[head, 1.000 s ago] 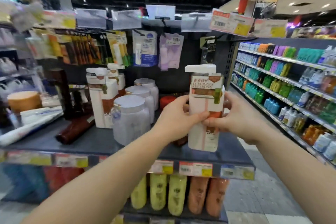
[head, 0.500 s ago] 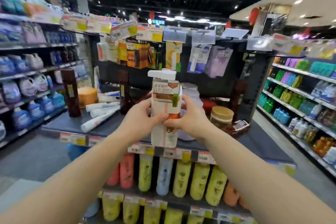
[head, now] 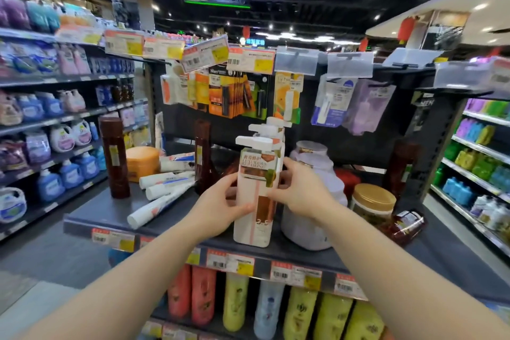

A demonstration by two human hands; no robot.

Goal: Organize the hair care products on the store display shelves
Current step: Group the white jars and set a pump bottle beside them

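Observation:
A white pump bottle (head: 255, 218) with a brown and pink label stands at the front of the dark display shelf (head: 96, 217). My left hand (head: 218, 205) grips its left side and my right hand (head: 299, 192) grips its right side. More white pump bottles (head: 271, 125) stand right behind it, mostly hidden. White jars (head: 317, 212) stand just to the right, partly behind my right hand.
Several white tubes (head: 162, 199) lie on the shelf's left part, near tall brown bottles (head: 114, 157) and an orange tub (head: 142, 163). A gold-lidded jar (head: 372, 203) and a fallen brown bottle (head: 405, 225) sit at right. Coloured bottles (head: 236, 301) fill the lower shelf. Aisle shelving runs along both sides.
The view has swung across the shelf, and the bottle held in both hands has come down from the air to the shelf's front, in line with the other pump bottles.

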